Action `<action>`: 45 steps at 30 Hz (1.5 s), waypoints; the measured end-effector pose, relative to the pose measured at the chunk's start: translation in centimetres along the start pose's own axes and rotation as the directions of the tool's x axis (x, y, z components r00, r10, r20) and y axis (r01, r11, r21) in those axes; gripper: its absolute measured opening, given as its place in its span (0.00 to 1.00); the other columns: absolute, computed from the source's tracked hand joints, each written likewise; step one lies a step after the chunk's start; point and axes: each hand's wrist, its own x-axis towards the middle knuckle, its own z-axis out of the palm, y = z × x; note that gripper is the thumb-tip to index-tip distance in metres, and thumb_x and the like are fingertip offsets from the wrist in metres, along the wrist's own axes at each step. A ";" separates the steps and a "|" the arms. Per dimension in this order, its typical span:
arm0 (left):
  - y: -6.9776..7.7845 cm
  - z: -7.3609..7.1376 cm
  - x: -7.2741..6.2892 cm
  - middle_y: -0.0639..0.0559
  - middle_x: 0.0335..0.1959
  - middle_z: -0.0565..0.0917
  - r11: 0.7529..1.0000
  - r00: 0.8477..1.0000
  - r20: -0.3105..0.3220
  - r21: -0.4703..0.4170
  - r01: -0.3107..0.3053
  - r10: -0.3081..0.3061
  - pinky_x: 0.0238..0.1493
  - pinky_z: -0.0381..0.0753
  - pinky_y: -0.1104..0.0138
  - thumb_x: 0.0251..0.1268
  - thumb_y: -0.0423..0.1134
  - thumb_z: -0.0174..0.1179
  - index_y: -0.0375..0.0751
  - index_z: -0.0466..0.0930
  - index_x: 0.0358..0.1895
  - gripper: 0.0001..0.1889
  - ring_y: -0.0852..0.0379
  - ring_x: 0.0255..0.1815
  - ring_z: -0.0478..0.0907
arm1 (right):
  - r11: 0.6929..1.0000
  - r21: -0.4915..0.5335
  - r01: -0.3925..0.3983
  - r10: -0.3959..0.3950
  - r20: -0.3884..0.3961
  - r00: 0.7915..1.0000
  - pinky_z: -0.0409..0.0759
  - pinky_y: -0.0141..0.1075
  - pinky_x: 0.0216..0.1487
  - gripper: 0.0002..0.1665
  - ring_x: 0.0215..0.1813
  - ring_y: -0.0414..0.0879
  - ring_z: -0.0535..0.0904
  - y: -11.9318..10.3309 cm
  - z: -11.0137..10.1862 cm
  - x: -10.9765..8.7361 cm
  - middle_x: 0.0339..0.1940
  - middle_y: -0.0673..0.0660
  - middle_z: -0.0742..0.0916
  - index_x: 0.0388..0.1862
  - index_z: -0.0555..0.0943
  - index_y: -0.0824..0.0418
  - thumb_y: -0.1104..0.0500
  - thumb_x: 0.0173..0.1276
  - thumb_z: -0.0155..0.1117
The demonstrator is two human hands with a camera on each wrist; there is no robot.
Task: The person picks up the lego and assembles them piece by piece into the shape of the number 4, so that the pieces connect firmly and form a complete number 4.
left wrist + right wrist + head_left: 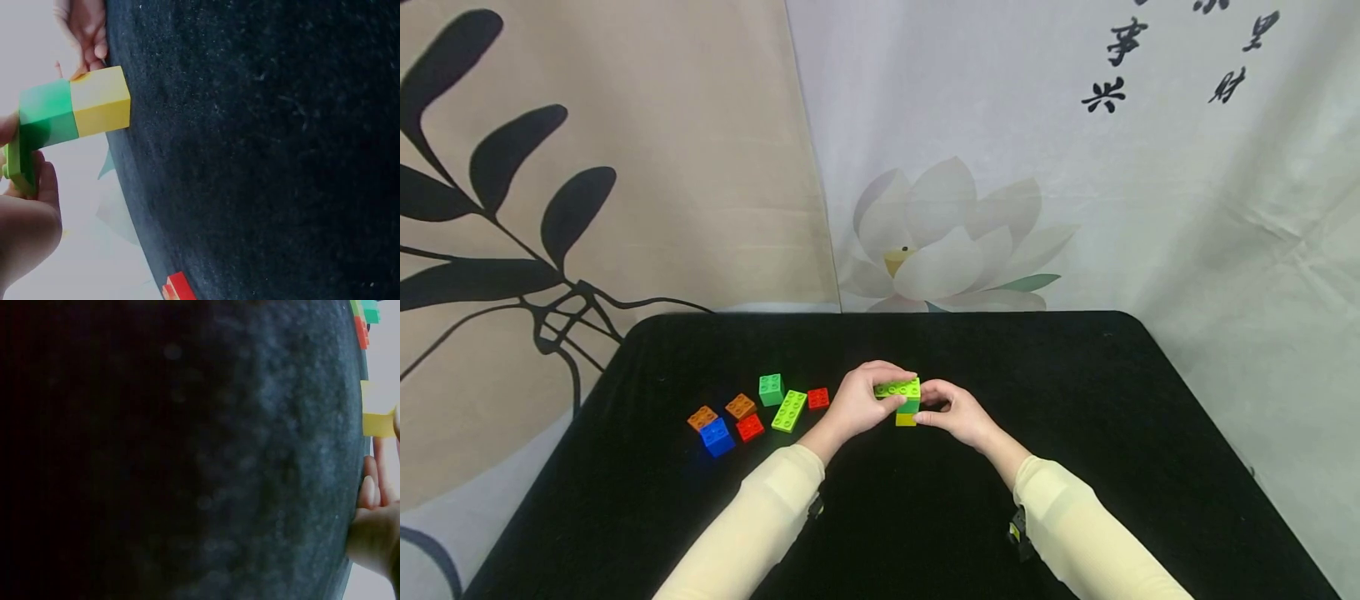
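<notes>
A small tower stands near the middle of the table: a yellow brick [102, 101] at the bottom, a green brick [50, 112] on it and a long lime-green brick [898, 388] across the top, jutting left. My left hand [867, 400] pinches the lime-green brick between thumb and fingers. From the right side, my right hand [958, 412] holds the tower with curled fingers, its thumb where the green and yellow bricks meet. In the right wrist view the yellow brick [377, 407] shows at the right edge, a fingertip overlapping it.
Left of the hands lie loose bricks on the black table [1075, 375]: a red one [818, 398], a lime-green long one [789, 411], a green one [771, 389], another red one [749, 427], two orange ones [741, 406] and a blue one [717, 437]. A printed curtain [700, 167] hangs behind.
</notes>
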 end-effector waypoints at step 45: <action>-5.3 -8.4 -8.8 0.40 0.60 0.79 0.964 0.957 -0.170 0.087 0.251 -0.233 0.61 0.73 0.45 0.63 0.40 0.67 0.38 0.73 0.66 0.28 0.41 0.60 0.76 | 1.000 0.017 -0.011 0.010 0.032 0.999 0.73 0.42 0.50 0.23 0.58 0.62 0.74 0.5 -0.3 0.2 0.53 0.63 0.83 0.58 0.76 0.69 0.66 0.66 0.68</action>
